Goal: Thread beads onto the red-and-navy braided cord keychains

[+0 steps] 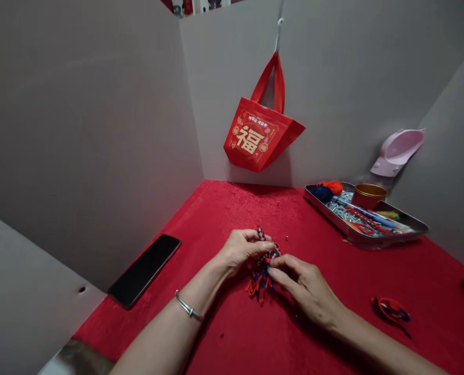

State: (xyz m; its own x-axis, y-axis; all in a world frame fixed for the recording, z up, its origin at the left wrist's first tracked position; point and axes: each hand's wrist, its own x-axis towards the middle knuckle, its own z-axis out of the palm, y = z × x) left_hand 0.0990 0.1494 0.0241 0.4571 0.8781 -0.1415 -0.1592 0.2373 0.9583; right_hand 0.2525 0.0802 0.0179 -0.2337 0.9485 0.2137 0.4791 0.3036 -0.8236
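A braided cord of red, dark blue and white strands is bent into a loop, its loose ends fanning out as a tassel toward me. My left hand pinches the braid between thumb and fingers from the left side. On the right, my right hand has its thumb and forefinger closed at the gathered neck just above the tassel. A thin red loop sticks out at the braid's far end. The fingers partly cover the braid's middle. A silver bangle sits on my left wrist.
A black phone lies at the left edge of the red cloth. At the back right, a metal tray holds yarn, small metal pieces, pens and a cup. A cord bundle lies right. A red bag hangs behind.
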